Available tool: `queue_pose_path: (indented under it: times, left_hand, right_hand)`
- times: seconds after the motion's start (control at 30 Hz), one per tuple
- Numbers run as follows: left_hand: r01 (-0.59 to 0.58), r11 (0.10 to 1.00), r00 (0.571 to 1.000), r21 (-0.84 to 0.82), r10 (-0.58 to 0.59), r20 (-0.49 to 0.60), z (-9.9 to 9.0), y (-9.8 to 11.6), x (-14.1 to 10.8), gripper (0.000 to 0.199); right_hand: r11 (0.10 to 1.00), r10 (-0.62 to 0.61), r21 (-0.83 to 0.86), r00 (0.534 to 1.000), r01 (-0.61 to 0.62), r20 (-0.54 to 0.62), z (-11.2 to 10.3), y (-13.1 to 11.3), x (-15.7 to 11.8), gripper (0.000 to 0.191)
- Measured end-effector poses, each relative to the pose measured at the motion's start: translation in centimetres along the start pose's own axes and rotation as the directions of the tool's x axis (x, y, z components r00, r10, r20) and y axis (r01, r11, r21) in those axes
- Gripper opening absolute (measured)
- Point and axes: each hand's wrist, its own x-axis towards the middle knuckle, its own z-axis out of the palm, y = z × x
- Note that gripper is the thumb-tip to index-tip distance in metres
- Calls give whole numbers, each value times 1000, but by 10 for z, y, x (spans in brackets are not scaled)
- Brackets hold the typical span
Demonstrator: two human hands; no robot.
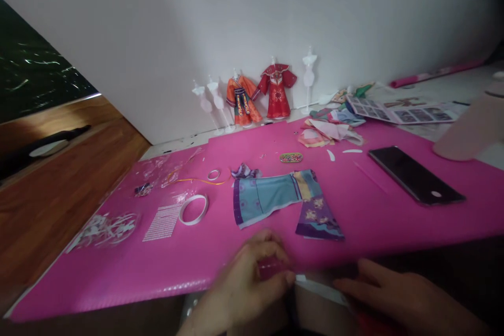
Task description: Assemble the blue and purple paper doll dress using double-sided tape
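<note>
At the table's front edge, my left hand [254, 283] is closed, with thumb and index finger pinched on one end of a narrow white strip [321, 290]. The strip stretches to the right, where the fingertips of my right hand [394, 294] close on its other end; motion blurs them a little. Beyond the hands lies a small doll-size garment piece [268, 199], light blue with purple borders and a purple patterned panel [318, 218]. A crumpled purple fabric piece [246, 171] touches its far side.
A roll of white tape [205, 212], a sheet of pearl stickers [161, 222] and plastic scraps [104, 231] lie left. A phone [415, 174] and pink cup [468, 126] stand right. Dressed mini mannequins [277, 94], fabric scraps [331, 132] and a booklet [401, 113] are behind.
</note>
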Motion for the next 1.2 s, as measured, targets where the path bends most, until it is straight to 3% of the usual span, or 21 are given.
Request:
queue_pose_path:
  times: [0.1,0.33,0.57,0.73,0.83,0.9,1.07,1.2]
  left_hand:
    - [19,1000,999,-18,-19,29,2,-3,3,7]
    - [7,999,999,-45,-5,40,10,-8,5,20]
    - [-16,999,999,-36,17,30,14,-12,7,20]
    - [-85,993,983,-83,70,-167,5,-16,6,14]
    - [-49,996,966,-71,29,-258,-2,-24,-1,15]
    - [-30,997,963,-72,10,-268,-4,-32,-6,15]
    - [-45,992,960,-116,11,-279,0,-48,-12,15]
    - [-96,987,959,-129,57,-277,3,-52,-12,14]
  right_hand:
    - [999,-13,47,995,8,99,-2,-3,5,47]
    - [999,-2,48,992,-4,122,-2,-5,10,42]
    - [997,52,37,969,-63,243,-2,-8,15,54]
    - [982,159,82,980,-170,120,-6,2,5,54]
    - [940,340,6,938,-341,62,-14,16,-4,49]
    - [908,409,-82,911,-411,-46,-21,29,-6,40]
    - [862,293,-331,910,-384,-292,-27,68,4,41]
    - [803,283,-430,899,-412,-334,-21,92,20,48]
